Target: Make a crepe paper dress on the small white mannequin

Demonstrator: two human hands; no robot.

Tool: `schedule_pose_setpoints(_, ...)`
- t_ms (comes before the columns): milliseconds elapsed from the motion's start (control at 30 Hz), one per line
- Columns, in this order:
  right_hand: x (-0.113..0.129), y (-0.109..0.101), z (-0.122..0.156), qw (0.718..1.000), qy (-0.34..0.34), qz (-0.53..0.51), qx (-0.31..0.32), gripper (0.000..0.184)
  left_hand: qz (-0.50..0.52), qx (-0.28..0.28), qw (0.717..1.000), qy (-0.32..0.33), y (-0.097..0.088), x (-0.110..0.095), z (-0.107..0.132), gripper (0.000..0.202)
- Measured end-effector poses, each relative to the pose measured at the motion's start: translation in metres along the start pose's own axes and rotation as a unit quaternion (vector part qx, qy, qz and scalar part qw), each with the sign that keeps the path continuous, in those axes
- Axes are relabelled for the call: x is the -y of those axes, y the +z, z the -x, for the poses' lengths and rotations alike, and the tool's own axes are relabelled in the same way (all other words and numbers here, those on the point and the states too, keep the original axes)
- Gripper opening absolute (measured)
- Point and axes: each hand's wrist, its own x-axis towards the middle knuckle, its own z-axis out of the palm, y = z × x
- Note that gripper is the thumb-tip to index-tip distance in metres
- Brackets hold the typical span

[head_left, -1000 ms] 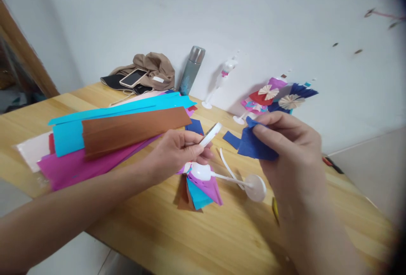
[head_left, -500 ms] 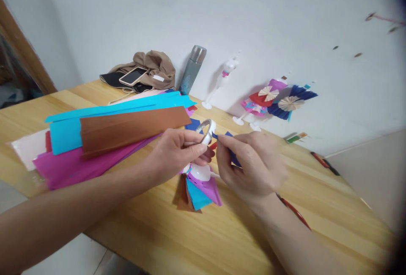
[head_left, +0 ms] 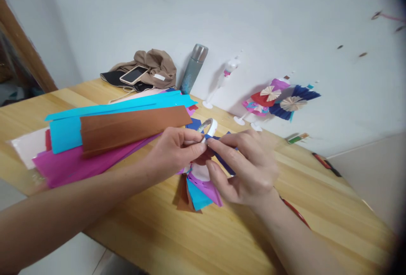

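Note:
A roll of white tape (head_left: pixel 213 128) stands on edge between the thumb and fingers of my left hand (head_left: pixel 177 148). At its lower rim, beside my left thumb, is a small piece of blue paper (head_left: pixel 208 137). The index fingertip of my right hand (head_left: pixel 247 165) touches that piece, with the right thumb spread away below. Under my hands on the table lies a white plastic figure (head_left: pixel 201 172), partly covered, with purple, turquoise paper (head_left: pixel 197 194) and brown paper fanning from it. More blue paper (head_left: pixel 224 161) shows behind my right fingers.
Left of my hands lie stacked brown (head_left: pixel 133 129), turquoise and magenta paper sheets. Behind them are a phone (head_left: pixel 133 74) on a brown cloth and a grey flask (head_left: pixel 193 68). Several dressed white figures (head_left: pixel 269 97) lean by the wall. A red-and-black tool (head_left: pixel 326 164) lies right.
My right hand has moved slightly left, bringing the blue paper piece down against the tape's lower rim. The right thumb has parted from the index finger.

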Motion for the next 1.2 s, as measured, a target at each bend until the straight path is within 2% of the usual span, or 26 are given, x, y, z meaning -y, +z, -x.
schedule_pose_setpoints(67, -0.002, -0.002, -0.003, 1.0, -0.019, 0.005, 0.006, 0.02, 0.016, 0.016, 1.0, -0.002, -0.004, 0.002, 0.0, 0.01)
schedule_pose_setpoints(200, -0.005, -0.004, -0.006, 0.998, -0.052, 0.023, 0.011, 0.038, 0.027, 0.045, 0.998, 0.019, -0.014, 0.008, -0.003, 0.014)
schedule_pose_setpoints(300, -0.006, -0.006, -0.006, 0.997, 0.001, -0.072, 0.03, 0.044, 0.017, 0.051, 0.998, 0.018, -0.017, 0.01, -0.004, 0.021)
schedule_pose_setpoints(367, -0.008, -0.007, -0.005, 0.975, 0.08, -0.205, 0.03, 0.045, 0.022, 0.057, 0.998, 0.011, -0.017, 0.009, -0.005, 0.028)
schedule_pose_setpoints(433, -0.011, -0.008, -0.003, 0.934, 0.155, -0.323, 0.008, 0.045, 0.035, 0.059, 0.998, 0.011, -0.017, 0.007, -0.006, 0.034)
schedule_pose_setpoints(533, -0.015, -0.008, -0.001, 0.891, 0.216, -0.398, -0.042, 0.039, 0.06, 0.056, 0.997, 0.015, -0.017, 0.006, -0.008, 0.044)
schedule_pose_setpoints(633, -0.017, -0.008, 0.0, 0.885, 0.252, -0.385, -0.077, 0.031, 0.072, 0.054, 0.996, 0.02, -0.017, 0.006, -0.01, 0.054)
schedule_pose_setpoints(700, -0.017, -0.007, 0.001, 0.887, 0.285, -0.361, -0.049, 0.027, 0.073, 0.053, 0.996, 0.023, -0.017, 0.006, -0.01, 0.057)
schedule_pose_setpoints(767, -0.017, -0.004, 0.002, 0.883, 0.309, -0.354, 0.006, 0.023, 0.068, 0.054, 0.996, 0.026, -0.017, 0.006, -0.01, 0.055)
schedule_pose_setpoints(867, -0.016, 0.001, 0.004, 0.87, 0.326, -0.365, 0.061, 0.017, 0.042, 0.051, 0.997, 0.025, -0.018, 0.004, -0.01, 0.038)
schedule_pose_setpoints(967, -0.014, 0.005, 0.005, 0.844, 0.365, -0.386, 0.076, 0.017, -0.006, 0.042, 0.999, 0.011, -0.019, 0.002, -0.01, 0.018)
schedule_pose_setpoints(1067, -0.011, 0.004, 0.003, 0.833, 0.393, -0.385, 0.056, 0.014, -0.03, 0.022, 0.999, -0.007, -0.016, -0.001, -0.009, 0.015)
schedule_pose_setpoints(1200, -0.01, -0.005, -0.002, 0.857, 0.395, -0.329, -0.013, 0.004, -0.021, -0.015, 1.0, -0.002, -0.014, -0.005, -0.01, 0.019)
